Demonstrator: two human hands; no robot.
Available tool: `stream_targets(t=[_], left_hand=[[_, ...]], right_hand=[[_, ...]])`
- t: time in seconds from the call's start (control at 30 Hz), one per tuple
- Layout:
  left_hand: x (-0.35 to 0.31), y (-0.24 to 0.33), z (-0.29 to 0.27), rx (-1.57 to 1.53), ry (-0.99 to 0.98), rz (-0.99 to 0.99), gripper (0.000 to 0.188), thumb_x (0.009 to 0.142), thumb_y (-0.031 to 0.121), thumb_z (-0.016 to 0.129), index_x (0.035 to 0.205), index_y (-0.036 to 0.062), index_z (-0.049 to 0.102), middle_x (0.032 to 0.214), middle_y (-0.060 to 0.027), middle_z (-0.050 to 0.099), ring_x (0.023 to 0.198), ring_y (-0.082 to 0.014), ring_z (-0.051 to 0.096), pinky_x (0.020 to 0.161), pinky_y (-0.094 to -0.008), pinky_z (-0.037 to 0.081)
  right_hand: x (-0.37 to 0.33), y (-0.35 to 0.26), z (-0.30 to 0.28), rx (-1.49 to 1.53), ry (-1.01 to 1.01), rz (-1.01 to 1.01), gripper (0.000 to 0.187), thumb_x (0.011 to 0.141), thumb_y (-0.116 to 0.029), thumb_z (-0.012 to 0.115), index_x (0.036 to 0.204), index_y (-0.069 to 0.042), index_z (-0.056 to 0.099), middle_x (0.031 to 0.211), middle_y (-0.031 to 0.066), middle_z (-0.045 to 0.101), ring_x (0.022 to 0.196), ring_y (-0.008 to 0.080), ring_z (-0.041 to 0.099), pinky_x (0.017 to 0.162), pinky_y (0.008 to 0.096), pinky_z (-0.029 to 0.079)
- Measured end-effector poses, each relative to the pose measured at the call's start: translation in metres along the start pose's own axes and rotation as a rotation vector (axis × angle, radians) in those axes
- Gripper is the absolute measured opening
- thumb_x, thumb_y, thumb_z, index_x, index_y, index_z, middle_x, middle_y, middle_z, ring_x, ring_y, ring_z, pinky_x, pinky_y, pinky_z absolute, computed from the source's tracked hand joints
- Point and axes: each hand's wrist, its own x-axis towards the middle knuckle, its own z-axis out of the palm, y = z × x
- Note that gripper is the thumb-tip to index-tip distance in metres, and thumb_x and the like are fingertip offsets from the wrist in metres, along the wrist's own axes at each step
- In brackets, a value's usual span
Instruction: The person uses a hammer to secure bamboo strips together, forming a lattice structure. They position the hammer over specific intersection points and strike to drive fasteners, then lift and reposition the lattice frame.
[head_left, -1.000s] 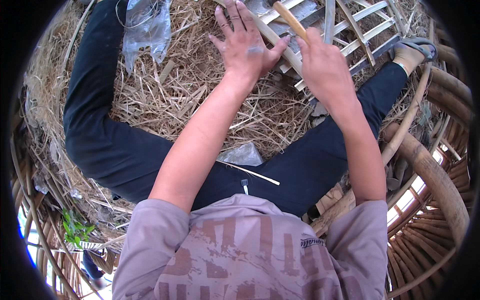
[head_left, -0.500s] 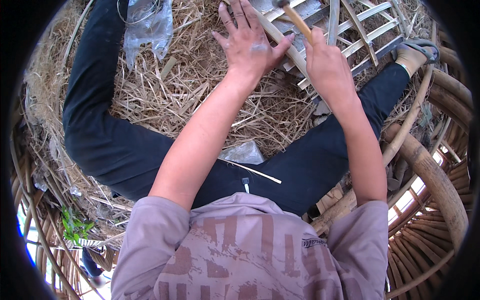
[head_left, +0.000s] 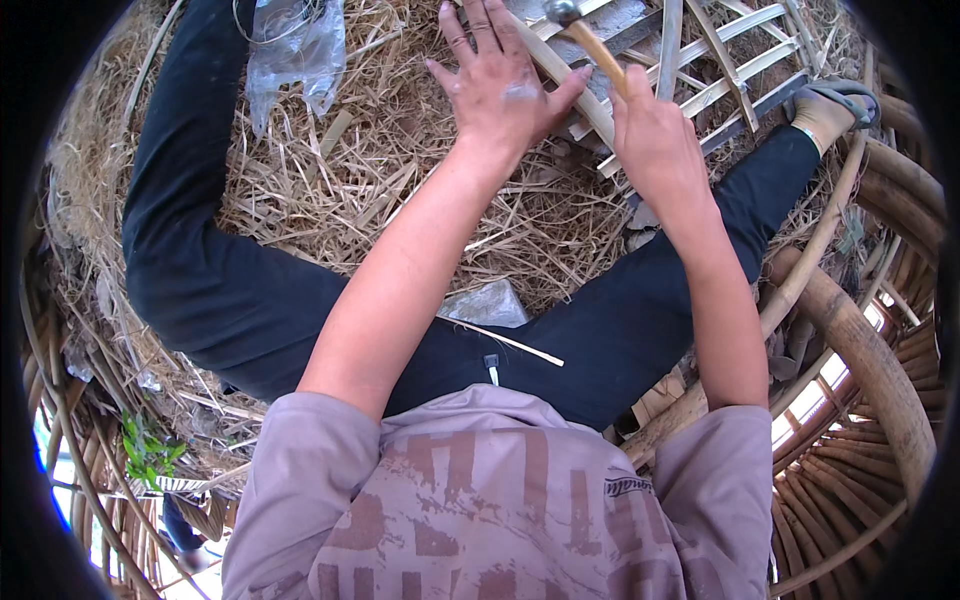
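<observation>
My right hand [head_left: 657, 140] is closed around the wooden handle of a hammer [head_left: 598, 58], whose rounded metal head hangs over the upper part of a bamboo lattice [head_left: 715, 92]. My left hand [head_left: 500, 95] lies with fingers spread, its thumb against a pale bamboo strip [head_left: 575, 88] along the lattice's near-left edge. The fingertips reach the top of the picture. Crossed light strips and darker bars make up the lattice, which lies on the ground. No nail can be made out beneath the hammer.
Straw and bamboo shavings [head_left: 400, 190] cover the ground between my outstretched legs. A clear plastic bag [head_left: 295, 65] lies at upper left. A thin sliver [head_left: 510, 344] rests on my lap. Thick bamboo poles [head_left: 870, 370] curve along the right, near bundled canes.
My right hand and the hammer have shifted slightly down the picture, toward me, showing more of the hammer head. My left hand stays nearly in place.
</observation>
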Motion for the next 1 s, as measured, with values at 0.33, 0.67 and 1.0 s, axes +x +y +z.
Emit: stream_targets(t=[0.33,0.67,1.0], left_hand=[[0.001,0.002,-0.003,-0.019,-0.023,-0.011,0.124,0.08,0.062,0.069,0.159,-0.0037,0.001,0.167,-0.0252,0.003,0.152,-0.0497,0.005,0.113,-0.0749,0.02],[0.004,0.003,-0.004,0.009,-0.13,-0.06,0.124,0.081,0.066,0.065,0.159,-0.0033,0.0,0.167,-0.0246,-0.001,0.154,-0.0471,0.001,0.117,-0.0723,0.013],[0.001,0.002,-0.008,-0.008,-0.09,-0.043,0.122,0.08,0.064,0.067,0.158,-0.0065,0.005,0.167,-0.0248,-0.001,0.153,-0.048,0.004,0.115,-0.0736,0.016]], right_hand=[[0.002,0.004,0.003,-0.101,-0.128,0.085,0.02,0.102,-0.023,0.053,0.108,-0.005,0.047,0.075,0.028,0.066,0.076,0.0514,0.065,0.067,0.0618,0.051],[0.011,0.0,-0.018,-0.006,0.008,-0.004,0.019,0.105,-0.024,0.051,0.11,-0.006,0.051,0.067,0.026,0.061,0.066,0.0489,0.062,0.058,0.0557,0.046],[0.003,-0.001,-0.009,0.047,0.109,-0.091,0.017,0.1,-0.019,0.057,0.107,-0.007,0.047,0.068,0.0261,0.064,0.067,0.0488,0.065,0.057,0.059,0.05]])
